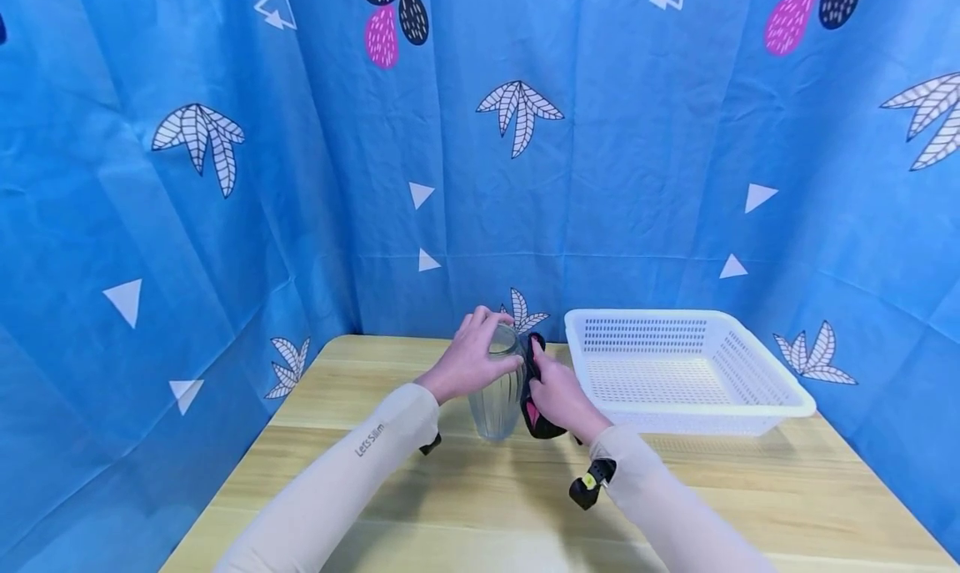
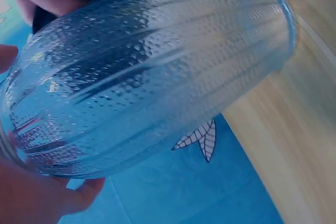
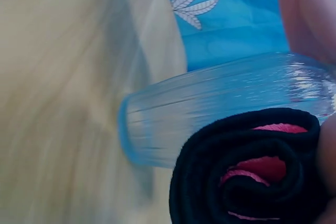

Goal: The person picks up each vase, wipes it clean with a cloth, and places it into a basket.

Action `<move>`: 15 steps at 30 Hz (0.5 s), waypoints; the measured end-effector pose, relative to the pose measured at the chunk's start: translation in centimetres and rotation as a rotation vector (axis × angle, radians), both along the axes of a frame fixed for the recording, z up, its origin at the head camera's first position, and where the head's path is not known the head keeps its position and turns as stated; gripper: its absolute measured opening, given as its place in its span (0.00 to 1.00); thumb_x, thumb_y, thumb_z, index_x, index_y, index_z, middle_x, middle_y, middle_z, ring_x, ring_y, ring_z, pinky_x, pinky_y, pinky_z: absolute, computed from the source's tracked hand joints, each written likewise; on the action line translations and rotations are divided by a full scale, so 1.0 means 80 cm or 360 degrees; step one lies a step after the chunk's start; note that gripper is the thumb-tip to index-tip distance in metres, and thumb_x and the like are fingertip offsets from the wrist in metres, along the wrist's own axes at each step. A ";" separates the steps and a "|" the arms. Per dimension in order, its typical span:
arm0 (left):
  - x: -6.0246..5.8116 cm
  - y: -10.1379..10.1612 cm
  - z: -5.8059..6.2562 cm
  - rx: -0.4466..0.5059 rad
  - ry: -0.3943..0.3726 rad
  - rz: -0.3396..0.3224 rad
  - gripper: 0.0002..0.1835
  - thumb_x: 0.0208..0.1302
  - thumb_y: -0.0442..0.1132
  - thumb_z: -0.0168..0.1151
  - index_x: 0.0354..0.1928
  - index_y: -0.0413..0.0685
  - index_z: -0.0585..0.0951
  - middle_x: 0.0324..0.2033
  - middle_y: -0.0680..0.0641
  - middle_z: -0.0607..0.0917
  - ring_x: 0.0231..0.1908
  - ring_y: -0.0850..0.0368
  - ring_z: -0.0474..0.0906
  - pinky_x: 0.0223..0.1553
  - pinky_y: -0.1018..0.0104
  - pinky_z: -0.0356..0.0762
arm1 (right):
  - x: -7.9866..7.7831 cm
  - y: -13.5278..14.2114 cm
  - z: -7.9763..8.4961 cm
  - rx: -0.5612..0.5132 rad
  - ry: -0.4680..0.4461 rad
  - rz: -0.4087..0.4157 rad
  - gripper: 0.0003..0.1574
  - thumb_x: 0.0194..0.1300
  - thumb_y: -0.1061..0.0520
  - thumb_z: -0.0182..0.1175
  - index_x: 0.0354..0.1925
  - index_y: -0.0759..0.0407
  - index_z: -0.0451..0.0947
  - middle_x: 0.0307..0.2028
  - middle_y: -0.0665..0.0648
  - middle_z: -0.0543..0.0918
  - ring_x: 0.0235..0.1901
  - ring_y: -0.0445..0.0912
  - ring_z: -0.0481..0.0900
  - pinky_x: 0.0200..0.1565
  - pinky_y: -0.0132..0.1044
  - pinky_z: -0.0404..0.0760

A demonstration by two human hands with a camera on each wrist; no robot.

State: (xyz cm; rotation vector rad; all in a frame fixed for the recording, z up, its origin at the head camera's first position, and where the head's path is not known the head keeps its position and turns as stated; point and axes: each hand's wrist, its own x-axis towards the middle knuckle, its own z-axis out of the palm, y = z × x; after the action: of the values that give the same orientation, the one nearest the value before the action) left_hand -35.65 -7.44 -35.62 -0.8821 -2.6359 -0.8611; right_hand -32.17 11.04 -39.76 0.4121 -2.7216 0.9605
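A clear glass vase (image 1: 491,408) with long ribs and a pebbled texture stands near the middle of the table, its narrower base down. My left hand (image 1: 471,358) grips it round the rim, thumb on the near side and fingers over the far side. In my right hand (image 1: 561,396) is a rolled black cloth (image 1: 542,423) with a pink inner side, held close beside the vase's right wall. The spiral end of the roll (image 3: 210,156) shows in the right wrist view, overlapping part of the vase (image 3: 173,108).
A white perforated plastic basket (image 1: 693,409) sits on the right of the wooden table (image 1: 480,515), just beyond my right hand. Blue patterned curtain (image 1: 630,181) hangs behind the table and along both sides. Black camera straps (image 1: 600,473) are on the wrists.
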 end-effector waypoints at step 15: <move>-0.005 -0.005 -0.005 -0.0350 0.0335 0.0089 0.41 0.61 0.64 0.57 0.72 0.51 0.65 0.48 0.51 0.68 0.47 0.56 0.64 0.41 0.63 0.71 | 0.002 0.005 -0.046 0.0105 -0.0379 0.0160 0.40 0.64 0.65 0.54 0.73 0.73 0.60 0.56 0.73 0.80 0.34 0.50 0.81 0.41 0.46 0.80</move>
State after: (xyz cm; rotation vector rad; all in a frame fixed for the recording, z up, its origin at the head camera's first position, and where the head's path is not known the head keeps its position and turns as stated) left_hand -36.08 -7.86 -36.01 -0.8906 -2.5875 -0.4434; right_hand -31.99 11.45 -43.44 0.4790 -2.9787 1.0065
